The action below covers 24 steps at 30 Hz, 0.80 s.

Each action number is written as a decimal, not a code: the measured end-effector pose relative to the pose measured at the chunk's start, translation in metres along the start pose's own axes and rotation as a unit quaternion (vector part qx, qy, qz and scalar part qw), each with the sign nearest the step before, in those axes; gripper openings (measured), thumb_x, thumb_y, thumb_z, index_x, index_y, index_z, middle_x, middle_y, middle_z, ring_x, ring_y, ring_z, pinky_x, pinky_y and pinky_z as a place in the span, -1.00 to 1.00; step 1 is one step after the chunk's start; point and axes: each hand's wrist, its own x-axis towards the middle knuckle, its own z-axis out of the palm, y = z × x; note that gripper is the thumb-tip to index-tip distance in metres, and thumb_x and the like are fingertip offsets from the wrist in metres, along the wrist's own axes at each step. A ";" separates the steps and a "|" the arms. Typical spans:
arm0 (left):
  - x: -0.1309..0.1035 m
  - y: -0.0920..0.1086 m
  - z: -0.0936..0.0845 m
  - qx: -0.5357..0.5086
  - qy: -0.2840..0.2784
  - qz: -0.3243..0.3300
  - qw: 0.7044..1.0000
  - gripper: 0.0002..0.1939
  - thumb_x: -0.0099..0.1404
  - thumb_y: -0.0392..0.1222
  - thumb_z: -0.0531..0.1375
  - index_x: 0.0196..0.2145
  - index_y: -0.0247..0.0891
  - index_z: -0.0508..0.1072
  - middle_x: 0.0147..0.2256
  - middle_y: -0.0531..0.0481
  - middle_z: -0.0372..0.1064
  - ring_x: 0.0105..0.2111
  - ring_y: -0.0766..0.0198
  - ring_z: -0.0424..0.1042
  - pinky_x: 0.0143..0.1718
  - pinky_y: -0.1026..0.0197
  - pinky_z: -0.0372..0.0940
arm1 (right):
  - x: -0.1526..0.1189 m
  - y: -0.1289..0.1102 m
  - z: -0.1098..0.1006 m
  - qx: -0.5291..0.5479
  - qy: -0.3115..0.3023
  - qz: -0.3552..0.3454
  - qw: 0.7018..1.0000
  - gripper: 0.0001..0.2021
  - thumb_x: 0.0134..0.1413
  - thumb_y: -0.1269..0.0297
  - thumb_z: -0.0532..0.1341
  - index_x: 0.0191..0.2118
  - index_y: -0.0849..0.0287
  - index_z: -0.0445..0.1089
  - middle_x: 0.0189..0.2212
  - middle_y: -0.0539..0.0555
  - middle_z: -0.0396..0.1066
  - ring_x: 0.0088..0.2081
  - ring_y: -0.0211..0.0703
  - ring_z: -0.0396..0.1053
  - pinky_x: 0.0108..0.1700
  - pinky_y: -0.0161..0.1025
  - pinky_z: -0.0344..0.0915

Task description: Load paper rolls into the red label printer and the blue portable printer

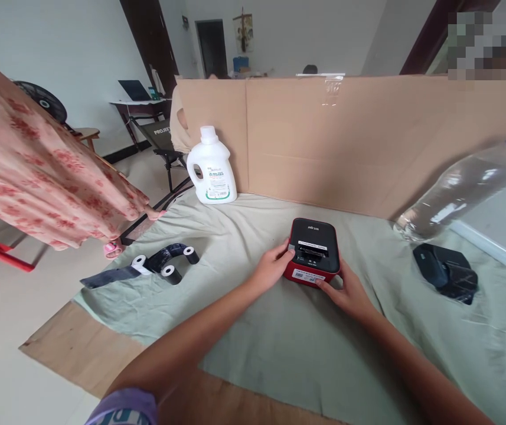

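Note:
A small red and black printer (314, 251) rests on the pale green cloth, a slot and a white label on its black top and another label on its red front. My left hand (274, 265) grips its left side, with the thumb on the top edge. On the right side and front lower edge, my right hand (345, 289) holds it, fingers partly hidden behind the case. To the left lie several black and white rolls, one of them a roll (172, 274) standing upright, with a dark strip (111, 277) unrolled beside them.
A white detergent bottle (215, 171) stands before the cardboard wall (314, 141). At the right are a large clear plastic bottle (456, 189) and black items in clear wrap (446, 273). A person in a pink floral skirt (53, 165) is at the left.

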 end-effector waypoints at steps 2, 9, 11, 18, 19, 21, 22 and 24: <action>-0.003 0.001 -0.010 0.004 0.037 -0.011 0.999 -0.49 0.33 -0.02 0.14 0.19 -0.20 0.42 0.20 0.02 0.32 0.24 0.09 0.27 0.33 0.05 0.09 | 0.009 -0.010 0.009 -0.009 0.003 -0.017 1.000 -0.18 0.13 0.03 0.28 0.42 0.02 -0.08 0.30 0.21 0.18 0.26 0.23 0.20 0.24 0.25 0.20; -0.011 0.017 -0.081 -0.014 0.141 0.000 0.990 -0.51 0.25 0.01 0.19 0.07 -0.24 0.53 0.10 -0.03 0.45 0.17 0.03 0.36 0.27 0.04 0.17 | 0.063 -0.054 0.063 0.060 -0.033 -0.049 0.996 -0.14 0.14 0.08 0.28 0.44 -0.05 -0.17 0.30 0.20 0.15 0.21 0.19 0.25 0.07 0.09 0.39; -0.012 0.017 -0.105 -0.001 0.170 -0.011 0.985 -0.53 0.25 -0.01 0.18 0.06 -0.22 0.54 0.06 -0.02 0.48 0.13 0.02 0.40 0.22 0.04 0.22 | 0.078 -0.062 0.084 0.076 -0.043 -0.058 0.995 -0.14 0.14 0.10 0.28 0.44 -0.09 -0.19 0.31 0.18 0.13 0.23 0.18 0.23 0.09 0.10 0.38; -0.009 0.008 -0.168 0.042 0.273 -0.046 0.960 -0.53 0.19 -0.05 0.15 0.01 -0.24 0.56 -0.08 -0.04 0.57 -0.04 0.03 0.51 0.05 0.09 0.35 | 0.114 -0.078 0.149 0.099 -0.045 -0.089 0.990 -0.08 0.11 0.15 0.29 0.45 -0.07 -0.25 0.29 0.20 0.15 0.26 0.19 0.18 0.19 0.19 0.27; -0.008 0.008 -0.174 0.040 0.281 -0.048 0.958 -0.53 0.18 -0.05 0.15 0.00 -0.23 0.56 -0.10 -0.04 0.58 -0.08 0.04 0.52 0.02 0.10 0.37 | 0.118 -0.080 0.156 0.103 -0.043 -0.095 0.989 -0.09 0.11 0.16 0.29 0.45 -0.07 -0.25 0.29 0.20 0.15 0.26 0.18 0.17 0.21 0.20 0.24; -0.005 0.010 -0.184 0.036 0.293 -0.050 0.954 -0.54 0.16 -0.03 0.16 -0.03 -0.23 0.57 -0.14 -0.03 0.58 -0.13 0.05 0.53 -0.04 0.11 0.39 | 0.125 -0.083 0.168 0.110 -0.038 -0.105 0.988 -0.09 0.11 0.15 0.28 0.45 -0.07 -0.25 0.30 0.19 0.13 0.28 0.19 0.14 0.24 0.22 0.19; -0.004 0.012 -0.188 0.035 0.297 -0.051 0.953 -0.55 0.14 -0.03 0.16 -0.06 -0.23 0.58 -0.15 -0.03 0.59 -0.16 0.06 0.53 -0.06 0.12 0.39 | 0.128 -0.084 0.173 0.113 -0.036 -0.105 0.987 -0.07 0.11 0.13 0.29 0.45 -0.06 -0.27 0.31 0.19 0.12 0.29 0.20 0.12 0.25 0.23 0.18; -0.001 0.013 -0.196 0.031 0.301 -0.051 0.952 -0.59 0.11 -0.05 0.16 -0.14 -0.25 0.59 -0.20 -0.04 0.59 -0.20 0.08 0.52 -0.12 0.15 0.39 | 0.135 -0.084 0.183 0.119 -0.037 -0.099 0.987 -0.03 0.10 0.10 0.29 0.46 -0.04 -0.34 0.31 0.20 0.11 0.30 0.22 0.10 0.26 0.25 0.16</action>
